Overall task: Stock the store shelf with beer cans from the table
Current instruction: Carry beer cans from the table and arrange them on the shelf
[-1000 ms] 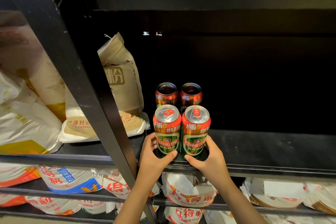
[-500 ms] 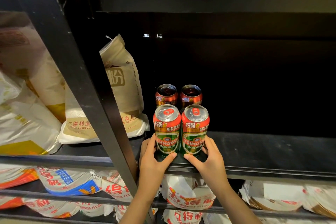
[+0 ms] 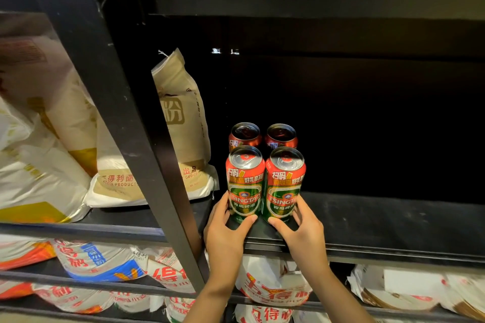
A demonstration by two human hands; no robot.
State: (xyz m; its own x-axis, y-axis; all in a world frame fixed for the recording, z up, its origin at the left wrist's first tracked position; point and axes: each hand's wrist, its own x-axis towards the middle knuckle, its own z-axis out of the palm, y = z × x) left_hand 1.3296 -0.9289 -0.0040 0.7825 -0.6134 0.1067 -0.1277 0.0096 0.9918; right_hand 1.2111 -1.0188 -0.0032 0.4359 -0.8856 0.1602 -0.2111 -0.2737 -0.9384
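The lower bodies of the two rear cans (image 3: 262,136) are hidden behind the two front cans (image 3: 265,183). The fingertips of the left hand (image 3: 225,231) and the right hand (image 3: 301,231) are concealed behind the front cans' sides. The shelf's back (image 3: 367,126) is lost in darkness. The flour bags (image 3: 39,139) at left are blurred and partly covered by the black upright (image 3: 126,123). Both forearms are cut off by the bottom edge.

I have both forearms reaching up from six o'clock, converging toward the middle. My left hand (image 3: 226,228) sits at about seven o'clock of centre, thumb angled toward one o'clock, fingers curled round a can (image 3: 245,183). My right hand (image 3: 301,228) mirrors it, thumb toward eleven, fingers wrapping the neighbouring can (image 3: 284,186).
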